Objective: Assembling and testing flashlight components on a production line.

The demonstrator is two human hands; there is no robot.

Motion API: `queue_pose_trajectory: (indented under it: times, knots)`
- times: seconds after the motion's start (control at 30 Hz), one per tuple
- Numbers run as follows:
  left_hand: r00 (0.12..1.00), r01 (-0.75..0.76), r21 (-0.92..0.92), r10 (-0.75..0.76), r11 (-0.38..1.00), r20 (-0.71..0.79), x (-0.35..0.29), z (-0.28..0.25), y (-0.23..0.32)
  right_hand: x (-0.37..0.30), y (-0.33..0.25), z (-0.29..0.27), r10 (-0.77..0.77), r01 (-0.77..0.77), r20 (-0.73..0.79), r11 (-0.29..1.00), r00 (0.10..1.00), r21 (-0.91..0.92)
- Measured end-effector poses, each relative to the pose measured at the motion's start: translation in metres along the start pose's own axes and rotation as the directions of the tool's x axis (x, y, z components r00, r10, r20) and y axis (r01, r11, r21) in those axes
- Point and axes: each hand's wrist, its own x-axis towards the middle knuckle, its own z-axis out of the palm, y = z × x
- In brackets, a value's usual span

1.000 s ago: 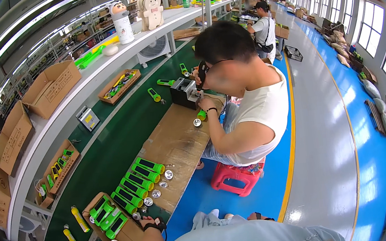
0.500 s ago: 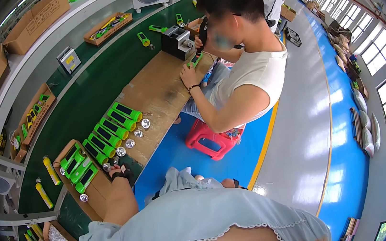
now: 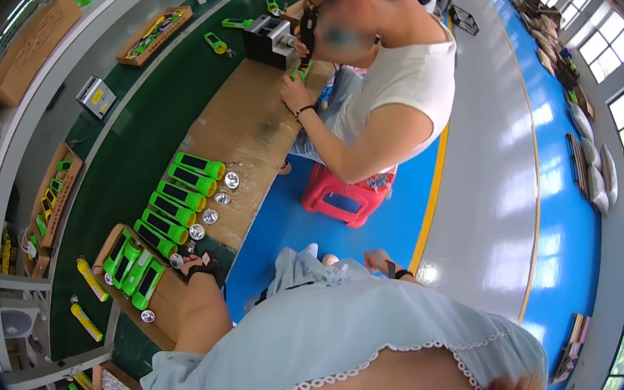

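Observation:
My left hand point(image 3: 195, 263), with a dark band round the wrist, reaches to the near end of a row of green flashlights point(image 3: 167, 203) with dark panels. Its fingers are bent together beside a round silver reflector point(image 3: 177, 261); whatever they grip is too small to make out. More reflectors point(image 3: 210, 216) lie along the row by the yellow-rimmed heads. To the right, my right hand point(image 3: 376, 260), also banded at the wrist, hovers over my lap, fingers loosely apart and nothing visible in it. Beside my left hand, a cardboard box point(image 3: 159, 332) holds several green flashlights point(image 3: 132, 268).
Across the cardboard-covered bench point(image 3: 240, 118), a co-worker point(image 3: 394, 99) on a red stool point(image 3: 345, 197) holds a dark tool point(image 3: 306, 32) to a green piece. A metal device point(image 3: 268, 42) stands nearby. Yellow tubes point(image 3: 92, 279) lie left of the box. A shelf point(image 3: 43, 95) runs along the left.
My right hand has risen into view over my lap. My left hand stays at the row's near end. The co-worker's tool has come down closer to the green piece. The whole view has shifted slightly.

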Motion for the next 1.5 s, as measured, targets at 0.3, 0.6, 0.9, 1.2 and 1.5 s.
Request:
queue_pose_trajectory:
  times: [0.3,0.6,0.9,1.2,1.5]
  knots:
    - [0.991,0.12,0.224,-0.104,0.967,-0.082,-0.037,0.028,0.011,-0.233,-0.271,-0.056,-0.846,0.525,0.093,0.408,0.525,0.747]
    - [0.993,0.105,0.24,-0.09,0.965,-0.071,-0.041,0.02,0.028,-0.324,-0.294,-0.05,-0.938,0.481,0.238,0.335,0.252,0.81]
    - [0.996,0.082,0.312,-0.068,0.946,-0.056,-0.038,0.033,0.024,-0.324,-0.294,-0.057,-0.93,0.496,0.352,0.355,0.104,0.792]
    - [0.996,0.072,0.294,-0.056,0.953,-0.065,-0.032,0.027,0.024,-0.314,-0.284,-0.054,-0.914,0.58,0.392,0.377,0.107,0.722]
    - [0.995,0.08,0.271,-0.062,0.959,-0.077,-0.031,0.026,0.02,-0.3,-0.279,-0.045,-0.934,0.709,0.312,0.103,-0.172,0.698]
